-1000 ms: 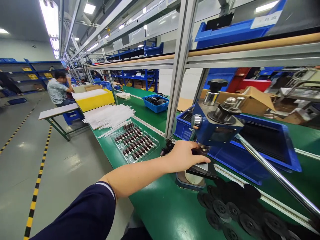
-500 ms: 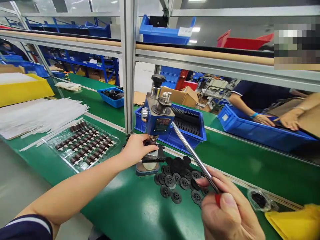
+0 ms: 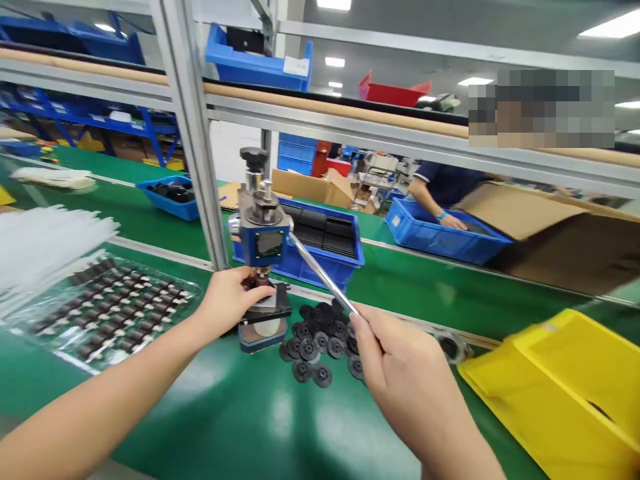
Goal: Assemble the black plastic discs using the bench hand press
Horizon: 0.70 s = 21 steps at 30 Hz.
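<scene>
A small hand-operated arbor press (image 3: pixel 265 233) with a blue body stands on the green bench. My left hand (image 3: pixel 233 297) reaches under its ram, thumb and fingers closed around a small dark brown part (image 3: pixel 261 280) on the press plate; the fingers partly hide it. My right hand (image 3: pixel 400 360) is wrapped round the end of the metal press lever (image 3: pixel 320 270), which slopes down to the right from the press. Between press and right hand lies a loose pile of black discs (image 3: pixel 320 340). Left of the press, rows of dark brown cylindrical parts (image 3: pixel 123 303) rest on clear plastic.
A blue bin of black ribbed parts (image 3: pixel 325 270) stands behind the press, near a metal post (image 3: pixel 193 133). White strips (image 3: pixel 55 247) lie left; a yellow bin (image 3: pixel 565 387) is at right. Across the bench a co-worker's hand (image 3: pixel 453 221) is over another blue bin (image 3: pixel 440 243).
The view has swung to the right. The lever's free end has come up and nearer the press with my right hand on it. My left hand stays at the press.
</scene>
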Motion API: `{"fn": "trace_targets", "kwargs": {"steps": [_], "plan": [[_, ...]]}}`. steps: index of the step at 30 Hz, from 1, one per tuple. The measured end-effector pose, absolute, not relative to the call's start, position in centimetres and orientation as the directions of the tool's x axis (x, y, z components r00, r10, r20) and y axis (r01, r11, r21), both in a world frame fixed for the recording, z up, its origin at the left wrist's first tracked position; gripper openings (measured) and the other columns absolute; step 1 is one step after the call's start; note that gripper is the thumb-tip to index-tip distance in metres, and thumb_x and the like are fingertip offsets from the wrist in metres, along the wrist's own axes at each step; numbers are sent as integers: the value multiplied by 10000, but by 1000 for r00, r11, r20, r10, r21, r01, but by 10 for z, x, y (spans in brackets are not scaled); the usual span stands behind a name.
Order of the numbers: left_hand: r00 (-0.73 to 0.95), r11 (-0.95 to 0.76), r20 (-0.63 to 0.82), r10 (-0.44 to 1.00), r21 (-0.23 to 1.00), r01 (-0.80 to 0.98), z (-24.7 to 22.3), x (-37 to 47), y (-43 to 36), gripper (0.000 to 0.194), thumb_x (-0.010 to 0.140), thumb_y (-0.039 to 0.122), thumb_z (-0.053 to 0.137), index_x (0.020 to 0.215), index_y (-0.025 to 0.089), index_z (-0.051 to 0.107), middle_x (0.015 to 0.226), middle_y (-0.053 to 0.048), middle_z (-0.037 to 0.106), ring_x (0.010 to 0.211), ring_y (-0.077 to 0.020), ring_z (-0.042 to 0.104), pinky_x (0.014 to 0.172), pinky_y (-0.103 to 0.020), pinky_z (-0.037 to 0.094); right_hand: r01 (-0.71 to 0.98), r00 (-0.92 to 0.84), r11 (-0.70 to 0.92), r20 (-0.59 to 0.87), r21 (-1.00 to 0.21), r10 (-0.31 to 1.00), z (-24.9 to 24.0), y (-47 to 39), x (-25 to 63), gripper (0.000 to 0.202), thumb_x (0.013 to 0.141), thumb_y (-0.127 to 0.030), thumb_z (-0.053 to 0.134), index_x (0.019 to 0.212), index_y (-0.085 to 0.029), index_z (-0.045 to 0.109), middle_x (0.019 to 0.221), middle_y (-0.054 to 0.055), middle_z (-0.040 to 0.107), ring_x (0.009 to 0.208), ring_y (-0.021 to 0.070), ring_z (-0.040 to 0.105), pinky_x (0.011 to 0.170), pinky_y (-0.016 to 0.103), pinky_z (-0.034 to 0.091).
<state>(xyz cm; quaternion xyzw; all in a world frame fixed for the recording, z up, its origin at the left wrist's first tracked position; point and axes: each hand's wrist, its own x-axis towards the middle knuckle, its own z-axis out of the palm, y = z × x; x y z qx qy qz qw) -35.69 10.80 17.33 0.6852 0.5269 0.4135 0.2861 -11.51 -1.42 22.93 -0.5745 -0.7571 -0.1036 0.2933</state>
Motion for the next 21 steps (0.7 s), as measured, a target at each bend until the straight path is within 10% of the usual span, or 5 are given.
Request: {"fn": "trace_targets", "kwargs": {"steps": [8, 21], "plan": [[95, -337, 332, 939, 824, 455, 173, -357, 115, 243, 699, 367, 760, 834, 166, 738, 802, -24, 742, 725, -177, 644, 647, -252, 454, 975, -195, 216, 703, 61, 684, 193, 5, -109, 420, 989, -470, 353, 985, -200, 675, 772, 17, 705, 536, 184, 621, 476, 303, 408], [106, -327, 313, 944, 846, 421, 173, -357, 110, 260, 718, 399, 721, 820, 159, 707, 779, -31, 718, 720, -188, 621, 662, -273, 448, 945, -184, 321, 705, -65, 685, 202, 2, -118, 344, 993, -362, 398, 960, -172, 684, 750, 18, 689, 566, 135, 623, 514, 254, 428]]}}
